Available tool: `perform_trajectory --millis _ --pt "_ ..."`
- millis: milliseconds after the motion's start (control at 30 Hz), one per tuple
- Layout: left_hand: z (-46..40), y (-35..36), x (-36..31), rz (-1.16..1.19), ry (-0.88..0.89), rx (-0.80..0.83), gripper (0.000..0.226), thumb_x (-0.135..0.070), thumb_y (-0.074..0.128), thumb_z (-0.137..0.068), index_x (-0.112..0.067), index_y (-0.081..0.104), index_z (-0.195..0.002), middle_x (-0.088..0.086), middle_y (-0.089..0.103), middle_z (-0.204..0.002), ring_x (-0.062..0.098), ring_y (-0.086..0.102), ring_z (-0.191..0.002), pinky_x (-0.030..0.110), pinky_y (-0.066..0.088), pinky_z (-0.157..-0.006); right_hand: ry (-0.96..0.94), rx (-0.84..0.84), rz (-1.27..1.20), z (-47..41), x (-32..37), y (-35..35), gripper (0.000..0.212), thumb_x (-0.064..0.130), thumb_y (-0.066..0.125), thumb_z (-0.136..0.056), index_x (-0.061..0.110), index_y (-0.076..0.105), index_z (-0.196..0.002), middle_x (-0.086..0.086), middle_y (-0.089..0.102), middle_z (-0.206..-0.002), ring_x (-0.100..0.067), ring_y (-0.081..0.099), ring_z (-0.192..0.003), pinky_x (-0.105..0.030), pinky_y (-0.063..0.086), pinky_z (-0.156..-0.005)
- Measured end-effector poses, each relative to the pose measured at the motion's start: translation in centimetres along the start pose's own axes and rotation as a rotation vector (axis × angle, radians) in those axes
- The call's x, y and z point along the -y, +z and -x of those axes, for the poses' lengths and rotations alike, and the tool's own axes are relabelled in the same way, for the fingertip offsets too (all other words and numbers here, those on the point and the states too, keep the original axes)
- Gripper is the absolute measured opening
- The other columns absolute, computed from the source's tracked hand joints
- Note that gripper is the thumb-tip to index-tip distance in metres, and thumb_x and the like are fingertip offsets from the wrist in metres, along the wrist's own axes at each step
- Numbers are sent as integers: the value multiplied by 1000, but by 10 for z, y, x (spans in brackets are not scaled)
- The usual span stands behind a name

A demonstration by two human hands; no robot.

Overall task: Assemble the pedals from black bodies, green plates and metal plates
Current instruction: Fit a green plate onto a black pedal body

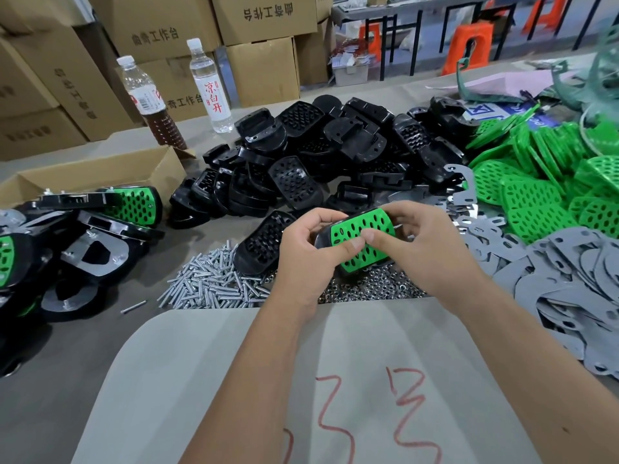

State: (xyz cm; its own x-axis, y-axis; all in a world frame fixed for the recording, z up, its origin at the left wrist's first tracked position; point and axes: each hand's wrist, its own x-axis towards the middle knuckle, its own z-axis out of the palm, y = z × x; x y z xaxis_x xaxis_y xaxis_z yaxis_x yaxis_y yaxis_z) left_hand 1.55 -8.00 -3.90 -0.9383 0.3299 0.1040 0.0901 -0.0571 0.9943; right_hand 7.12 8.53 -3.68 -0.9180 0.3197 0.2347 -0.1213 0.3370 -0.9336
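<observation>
Both hands hold one pedal over the desk, green plate up.

Far left: assembled pedals [67, 236] piled beside an open cardboard box [100, 174], two bottles [174, 92] behind. Centre-left: screw heap [211, 283] on the desk [100, 346], one loose black body [264, 242] just beside the left hand. Left hand [308, 249] grips the pedal's left end, thumb on the green plate [361, 239]. Right hand [432, 249] grips the right end, thumb pressing the plate's face, touching the left thumb. Nuts [365, 286] lie under the hands. Behind: black bodies heap [335, 155]. Right: green plates pile [542, 182], grey metal plates [562, 279] spread in front of it.
</observation>
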Motion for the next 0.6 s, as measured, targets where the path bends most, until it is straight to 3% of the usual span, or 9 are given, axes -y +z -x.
perform_trajectory --millis 100,167,233,367,500,600 --pt "1 0 -1 -31 12 17 27 -16 87 -79 -20 75 -103 8 75 -95 18 70 -86 32 59 -70 -3 -22 -87 0 -2 -2 23 18 82 -88 31 71 -103 14 74 -84 1 65 -67 -13 49 -55" --pt "0 2 0 -86 36 22 24 -12 85 -85 -18 74 -105 11 74 -97 18 69 -87 42 63 -78 -2 -34 -85 1 -3 -1 23 17 81 -89 29 72 -107 12 73 -83 0 63 -67 -17 50 -57" --pt "0 3 0 -98 49 7 24 -10 85 -86 -17 73 -105 12 74 -97 18 68 -87 45 62 -81 4 -28 -68 -1 -4 0 25 17 80 -91 26 71 -112 8 72 -91 -8 68 -80 -26 57 -64" --pt "0 1 0 -7 43 -26 26 -7 85 -82 -18 74 -102 4 73 -93 17 68 -88 38 61 -78 74 80 -221 0 -2 6 15 19 64 -103 21 65 -119 -6 73 -108 -23 74 -91 -32 61 -66" --pt "0 5 1 -57 67 -5 25 -14 86 -79 -21 74 -100 -1 73 -86 13 68 -82 36 60 -72 159 5 -286 1 -2 12 23 45 51 -108 25 64 -106 -1 71 -95 -12 69 -76 -25 55 -58" --pt "2 12 1 -33 51 3 26 -23 84 -76 -19 76 -101 -5 73 -86 7 67 -79 27 57 -69 137 -54 -199 0 -4 13 23 49 52 -106 28 58 -100 -1 68 -93 -11 66 -76 -22 51 -54"
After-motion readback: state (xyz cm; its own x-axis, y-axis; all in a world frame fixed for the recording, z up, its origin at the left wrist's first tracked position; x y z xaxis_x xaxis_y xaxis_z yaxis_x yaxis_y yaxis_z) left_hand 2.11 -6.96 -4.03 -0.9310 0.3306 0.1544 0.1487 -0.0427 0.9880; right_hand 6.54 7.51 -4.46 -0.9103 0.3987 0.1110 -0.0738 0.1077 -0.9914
